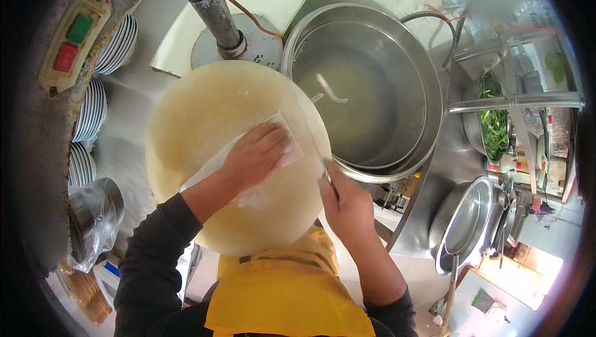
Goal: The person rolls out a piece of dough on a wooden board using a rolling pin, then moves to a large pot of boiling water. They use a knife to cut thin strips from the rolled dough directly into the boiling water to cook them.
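Note:
A round floured wooden board [186, 118] lies in front of my body, its right edge over the rim of a large metal pot [433, 104]. Across the board is a flat white dough slab [293, 151], and my left hand [256, 153] presses on it with the palm down. My right hand [347, 202] grips a knife [321, 158] by the handle at the board's right edge; its thin blade is blurred. Two pale dough strips show over the cloudy liquid [358, 118] in the pot, a longer strip [330, 89] and a shorter strip [317, 97] near the board.
Stacked plates [88, 109] line the left side, below a switch box [74, 41] with green and red buttons. Behind the board rises a metal pipe [205, 6]. To the right are a metal basin [461, 225], a long-handled ladle [454, 272] and a bowl of chopped greens [494, 127].

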`<control>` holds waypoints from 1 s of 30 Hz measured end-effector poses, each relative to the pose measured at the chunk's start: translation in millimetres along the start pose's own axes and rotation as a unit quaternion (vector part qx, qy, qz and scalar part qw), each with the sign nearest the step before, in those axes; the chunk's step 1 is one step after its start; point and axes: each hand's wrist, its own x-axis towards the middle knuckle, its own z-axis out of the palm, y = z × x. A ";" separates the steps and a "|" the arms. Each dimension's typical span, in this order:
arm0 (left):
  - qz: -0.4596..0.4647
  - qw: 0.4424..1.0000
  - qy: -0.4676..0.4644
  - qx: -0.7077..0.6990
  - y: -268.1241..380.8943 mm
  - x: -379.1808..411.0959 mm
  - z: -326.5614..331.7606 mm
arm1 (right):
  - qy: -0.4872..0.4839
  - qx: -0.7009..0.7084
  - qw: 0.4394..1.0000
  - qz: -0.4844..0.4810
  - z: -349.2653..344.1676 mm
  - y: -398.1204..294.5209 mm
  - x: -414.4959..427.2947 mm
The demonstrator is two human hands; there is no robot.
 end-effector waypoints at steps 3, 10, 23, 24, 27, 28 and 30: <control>0.006 1.000 0.013 0.021 2.8 2.4 -6.9 | -0.081 -0.021 0.996 0.021 -10.3 -5.4 -28.5; -0.002 1.000 -0.012 -0.011 2.9 3.2 -4.2 | 0.058 0.034 0.998 -0.009 19.7 2.4 18.7; -0.008 1.000 -0.001 -0.012 1.9 2.2 -2.2 | 0.026 0.026 0.999 -0.016 19.2 7.4 4.2; -0.010 1.000 0.002 -0.009 0.6 0.6 -1.8 | 0.032 0.023 0.999 -0.014 17.3 6.4 4.3; -0.012 1.000 -0.001 -0.007 0.2 -1.6 -6.0 | -0.034 0.017 0.999 -0.008 0.3 -0.4 -17.8; -0.004 1.000 0.001 -0.004 0.1 -2.4 -5.3 | -0.069 0.013 0.998 -0.005 -5.0 -2.0 -27.2; 0.012 1.000 0.004 0.003 -0.5 -4.6 -4.9 | -0.075 0.006 0.997 0.010 -4.0 -4.0 -34.1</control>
